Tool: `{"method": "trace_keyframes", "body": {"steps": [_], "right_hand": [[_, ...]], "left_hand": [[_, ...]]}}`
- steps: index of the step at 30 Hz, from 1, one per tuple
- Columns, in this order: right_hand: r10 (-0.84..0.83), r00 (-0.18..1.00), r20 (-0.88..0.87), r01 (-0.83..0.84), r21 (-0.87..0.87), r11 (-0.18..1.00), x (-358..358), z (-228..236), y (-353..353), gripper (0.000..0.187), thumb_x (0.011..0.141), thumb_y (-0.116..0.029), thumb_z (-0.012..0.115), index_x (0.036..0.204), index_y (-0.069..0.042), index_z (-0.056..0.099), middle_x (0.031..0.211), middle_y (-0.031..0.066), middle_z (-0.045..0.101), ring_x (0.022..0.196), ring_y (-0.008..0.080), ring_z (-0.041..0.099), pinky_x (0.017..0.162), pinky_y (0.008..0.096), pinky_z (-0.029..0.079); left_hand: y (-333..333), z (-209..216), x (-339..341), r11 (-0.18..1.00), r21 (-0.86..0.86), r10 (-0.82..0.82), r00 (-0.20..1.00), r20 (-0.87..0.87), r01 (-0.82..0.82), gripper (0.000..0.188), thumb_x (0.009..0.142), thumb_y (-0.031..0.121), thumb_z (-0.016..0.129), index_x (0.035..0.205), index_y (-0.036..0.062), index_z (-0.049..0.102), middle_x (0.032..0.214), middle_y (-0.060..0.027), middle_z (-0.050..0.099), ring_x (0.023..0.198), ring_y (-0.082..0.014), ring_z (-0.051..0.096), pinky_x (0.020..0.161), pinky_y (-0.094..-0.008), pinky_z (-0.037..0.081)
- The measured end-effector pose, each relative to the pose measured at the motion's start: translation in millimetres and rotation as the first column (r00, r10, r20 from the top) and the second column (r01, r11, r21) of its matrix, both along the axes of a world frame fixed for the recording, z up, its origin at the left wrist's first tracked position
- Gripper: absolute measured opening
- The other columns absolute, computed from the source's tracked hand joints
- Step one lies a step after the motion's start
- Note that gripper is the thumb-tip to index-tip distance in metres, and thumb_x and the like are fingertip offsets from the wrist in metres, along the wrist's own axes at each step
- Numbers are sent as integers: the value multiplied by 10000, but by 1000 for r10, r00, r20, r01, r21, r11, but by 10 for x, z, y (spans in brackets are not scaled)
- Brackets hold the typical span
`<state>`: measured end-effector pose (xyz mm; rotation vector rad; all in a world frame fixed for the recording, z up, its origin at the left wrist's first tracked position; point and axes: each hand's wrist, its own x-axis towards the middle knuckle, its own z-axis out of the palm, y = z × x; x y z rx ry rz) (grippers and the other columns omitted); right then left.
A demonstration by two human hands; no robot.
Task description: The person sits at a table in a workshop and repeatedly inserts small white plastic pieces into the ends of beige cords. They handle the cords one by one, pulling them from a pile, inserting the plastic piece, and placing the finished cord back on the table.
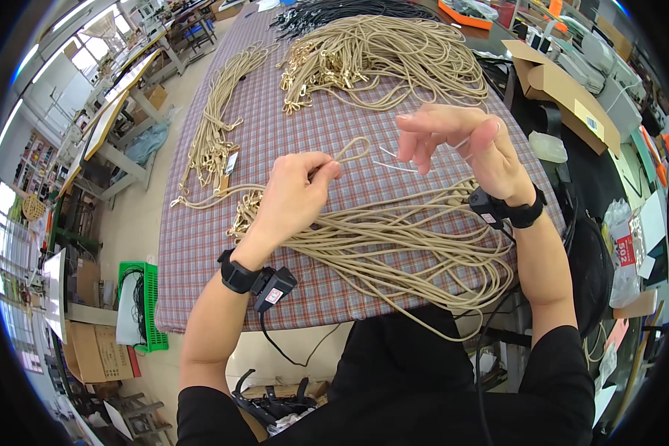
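My left hand (pixel 299 189) is closed, thumb against fingers, on a tan rope. A small loop of that rope (pixel 364 146) sticks out to the right of the fingertips. Raised to the right of it, my right hand (pixel 490 152) has its fingers curled with the thumb apart. Thin white strips (pixel 395 167) stick out from those curled fingers toward the loop, without touching it. Below both hands lies a long bundle of tan ropes (pixel 394 241), with gold metal clips (pixel 247 212) at its left end, partly hidden by my left wrist.
A checked cloth (pixel 193 275) covers the table. Farther back lie a big heap of tan ropes (pixel 401 56), a narrower bundle (pixel 219 111) at left, and black cords (pixel 327 18). An opened cardboard box (pixel 565 97) stands at right. A green crate (pixel 154 308) sits left on the floor.
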<state>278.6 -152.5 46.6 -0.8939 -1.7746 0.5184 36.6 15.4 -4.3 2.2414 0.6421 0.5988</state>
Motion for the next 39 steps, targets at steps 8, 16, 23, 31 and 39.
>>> {"method": "trace_keyframes", "body": {"steps": [8, 16, 23, 31, 39], "right_hand": [[45, 998, 31, -45, -24, 999, -85, 9, -50, 930, 1088, -743, 243, 1442, -2, 680, 1063, 123, 753, 886, 182, 708, 783, 308, 588], [78, 993, 88, -77, -16, 997, -110, -33, 30, 834, 1136, -661, 277, 1435, 1, 687, 1094, 120, 722, 956, 181, 664, 819, 323, 546], [-284, 864, 416, 234, 167, 958, -142, -195, 133, 479, 1107, -221, 579, 1577, -136, 545, 1108, 188, 705, 1019, 384, 680, 859, 465, 545], [-244, 868, 433, 287, -36, 957, -207, -171, 119, 440, 1036, -56, 614, 1476, -66, 590, 1092, 187, 739, 916, 378, 719, 799, 468, 549], [-343, 860, 378, 323, 119, 939, -67, -114, 106, 227, 935, -153, 806, 1129, -38, 787, 809, 84, 666, 709, 211, 572, 627, 343, 424]], "left_hand": [[8, -38, 4, 995, 51, -79, 996, -35, 81, 242, 1016, 164, 675, 954, -48, 774, 711, -95, 683, 663, -132, 566, 629, -340, 452], [-55, 71, 4, 995, -36, -99, 994, -49, 98, 220, 1024, 153, 674, 979, -35, 778, 724, -79, 686, 677, -121, 567, 648, -325, 460], [-126, 162, -30, 976, -7, -215, 975, 62, 216, 199, 1039, 156, 693, 1027, -18, 788, 736, -67, 684, 692, -105, 563, 668, -298, 459], [-109, 96, -48, 965, 40, -260, 944, 202, 257, 148, 1011, 114, 728, 1041, -24, 771, 702, -123, 661, 595, -145, 537, 572, -326, 418], [-42, 114, -101, 977, 20, -214, 960, 178, 214, 158, 1032, 111, 711, 1053, -23, 793, 691, -5, 603, 633, -64, 475, 588, -273, 375]]}}
